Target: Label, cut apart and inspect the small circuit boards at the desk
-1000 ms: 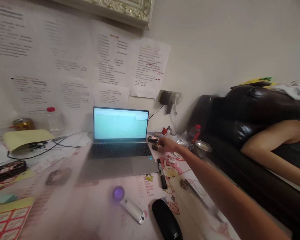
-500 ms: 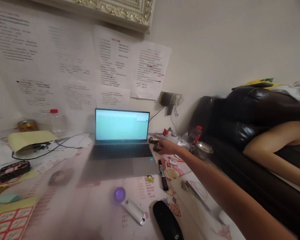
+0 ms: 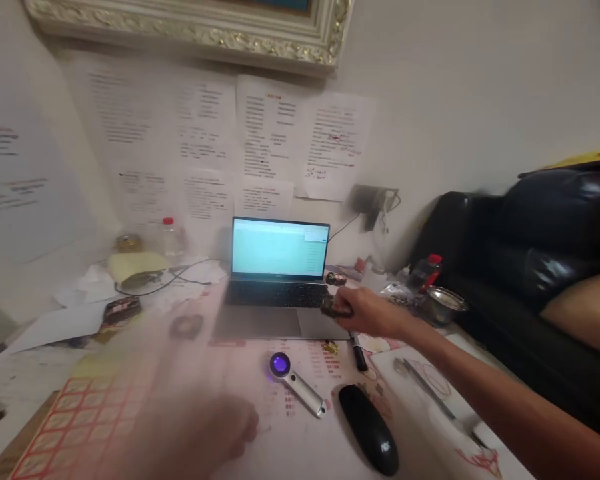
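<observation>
While the left hand [image 3: 225,427] blurs before the laptop [image 3: 260,321], too smeared to tell its fingers' state, a silver light [image 3: 304,393] lies to its right; at the laptop's right edge, the right hand's [image 3: 364,311] fingers grip a small dark item [image 3: 332,307]; nearer lies a black mouse [image 3: 369,430]; farther right, a metal bowl [image 3: 443,308].

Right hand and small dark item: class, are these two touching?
Touching. The head view shows the right hand closed on the small dark item.
</observation>
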`<move>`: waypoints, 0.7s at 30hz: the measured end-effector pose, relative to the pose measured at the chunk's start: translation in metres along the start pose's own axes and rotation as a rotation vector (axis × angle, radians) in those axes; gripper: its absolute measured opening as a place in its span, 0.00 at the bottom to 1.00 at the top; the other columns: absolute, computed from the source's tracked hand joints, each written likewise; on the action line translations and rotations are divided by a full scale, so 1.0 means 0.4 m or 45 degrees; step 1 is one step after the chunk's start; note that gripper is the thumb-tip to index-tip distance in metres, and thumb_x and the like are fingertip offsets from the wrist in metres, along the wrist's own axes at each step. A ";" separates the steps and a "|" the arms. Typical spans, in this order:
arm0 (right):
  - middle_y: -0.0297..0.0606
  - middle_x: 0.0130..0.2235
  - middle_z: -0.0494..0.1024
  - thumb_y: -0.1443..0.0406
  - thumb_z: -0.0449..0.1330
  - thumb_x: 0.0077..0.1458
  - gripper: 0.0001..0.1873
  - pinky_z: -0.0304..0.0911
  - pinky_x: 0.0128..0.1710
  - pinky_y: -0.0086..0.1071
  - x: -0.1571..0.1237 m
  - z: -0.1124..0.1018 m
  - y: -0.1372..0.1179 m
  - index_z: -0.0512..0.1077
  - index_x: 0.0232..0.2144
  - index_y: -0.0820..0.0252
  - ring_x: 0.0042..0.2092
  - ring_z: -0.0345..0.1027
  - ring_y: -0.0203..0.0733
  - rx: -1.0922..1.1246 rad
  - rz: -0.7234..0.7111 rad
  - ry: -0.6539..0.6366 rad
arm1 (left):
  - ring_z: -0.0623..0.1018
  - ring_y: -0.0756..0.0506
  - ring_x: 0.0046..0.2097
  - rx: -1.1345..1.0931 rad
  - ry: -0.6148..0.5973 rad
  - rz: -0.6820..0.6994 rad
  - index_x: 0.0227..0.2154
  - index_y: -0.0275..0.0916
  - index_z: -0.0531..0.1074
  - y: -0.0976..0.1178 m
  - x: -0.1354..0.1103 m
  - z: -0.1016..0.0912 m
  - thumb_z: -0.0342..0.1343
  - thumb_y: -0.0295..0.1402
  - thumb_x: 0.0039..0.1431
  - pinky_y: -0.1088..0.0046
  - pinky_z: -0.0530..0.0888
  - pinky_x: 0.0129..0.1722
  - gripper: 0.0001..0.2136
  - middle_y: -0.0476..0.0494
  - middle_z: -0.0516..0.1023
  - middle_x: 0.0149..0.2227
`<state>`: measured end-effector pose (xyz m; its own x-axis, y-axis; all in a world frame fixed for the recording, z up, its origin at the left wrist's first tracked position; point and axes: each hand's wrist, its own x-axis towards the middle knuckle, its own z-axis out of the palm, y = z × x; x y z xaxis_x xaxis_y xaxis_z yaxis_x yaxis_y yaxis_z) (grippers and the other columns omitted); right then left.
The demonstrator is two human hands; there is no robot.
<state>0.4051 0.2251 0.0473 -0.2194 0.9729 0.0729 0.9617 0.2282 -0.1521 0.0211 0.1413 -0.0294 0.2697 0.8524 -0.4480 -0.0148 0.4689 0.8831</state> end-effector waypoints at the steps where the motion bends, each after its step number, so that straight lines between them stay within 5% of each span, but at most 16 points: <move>1: 0.35 0.34 0.79 0.68 0.67 0.57 0.06 0.63 0.34 0.32 -0.033 -0.002 -0.072 0.74 0.38 0.58 0.35 0.71 0.40 0.010 -0.076 -0.001 | 0.81 0.32 0.55 -0.015 -0.022 0.017 0.38 0.46 0.83 0.015 -0.009 0.003 0.75 0.54 0.43 0.56 0.76 0.56 0.23 0.41 0.85 0.47; 5: 0.40 0.39 0.80 0.76 0.62 0.59 0.09 0.66 0.38 0.33 -0.150 0.048 -0.355 0.73 0.40 0.60 0.39 0.73 0.43 -0.174 -0.640 0.041 | 0.81 0.35 0.56 -0.040 -0.244 0.058 0.54 0.40 0.78 0.063 -0.030 0.011 0.75 0.37 0.46 0.59 0.74 0.59 0.29 0.38 0.84 0.50; 9: 0.45 0.36 0.80 0.77 0.58 0.63 0.07 0.70 0.36 0.38 -0.195 0.134 -0.527 0.72 0.40 0.64 0.38 0.73 0.49 -0.523 -0.937 0.201 | 0.81 0.38 0.51 0.166 -0.394 0.180 0.46 0.38 0.80 0.066 -0.035 -0.003 0.67 0.21 0.39 0.64 0.74 0.52 0.25 0.43 0.85 0.43; 12: 0.50 0.40 0.81 0.74 0.55 0.68 0.06 0.74 0.38 0.40 -0.203 0.185 -0.576 0.72 0.41 0.65 0.41 0.76 0.52 -0.562 -0.936 0.285 | 0.81 0.37 0.51 0.357 -0.367 0.370 0.39 0.39 0.81 0.044 -0.046 -0.023 0.63 0.21 0.39 0.62 0.75 0.56 0.20 0.43 0.86 0.44; 16: 0.62 0.54 0.80 0.76 0.55 0.66 0.09 0.75 0.55 0.48 -0.231 0.234 -0.576 0.73 0.45 0.67 0.56 0.76 0.57 -0.387 -0.886 0.347 | 0.82 0.38 0.52 0.461 -0.205 0.651 0.45 0.40 0.80 -0.013 -0.062 -0.040 0.61 0.23 0.45 0.58 0.75 0.60 0.21 0.42 0.86 0.49; 18: 0.63 0.63 0.74 0.77 0.56 0.64 0.17 0.70 0.63 0.52 -0.257 0.259 -0.557 0.71 0.54 0.68 0.66 0.68 0.60 -0.087 -0.784 0.330 | 0.82 0.38 0.54 0.536 -0.058 0.755 0.50 0.40 0.79 -0.047 -0.063 -0.047 0.60 0.22 0.48 0.55 0.75 0.61 0.23 0.41 0.85 0.52; 21: 0.57 0.74 0.62 0.71 0.60 0.64 0.37 0.60 0.71 0.57 -0.290 0.304 -0.525 0.56 0.72 0.61 0.76 0.53 0.57 0.561 -0.450 0.271 | 0.82 0.37 0.55 0.709 0.096 0.861 0.52 0.41 0.77 -0.089 -0.057 -0.056 0.58 0.19 0.52 0.51 0.75 0.60 0.24 0.41 0.85 0.52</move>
<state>0.2086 0.0687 -0.0492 -0.4317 0.8172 0.3819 0.6678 0.5741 -0.4737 -0.0062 0.1105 -0.0539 0.3084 0.9289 0.2051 0.3289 -0.3065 0.8932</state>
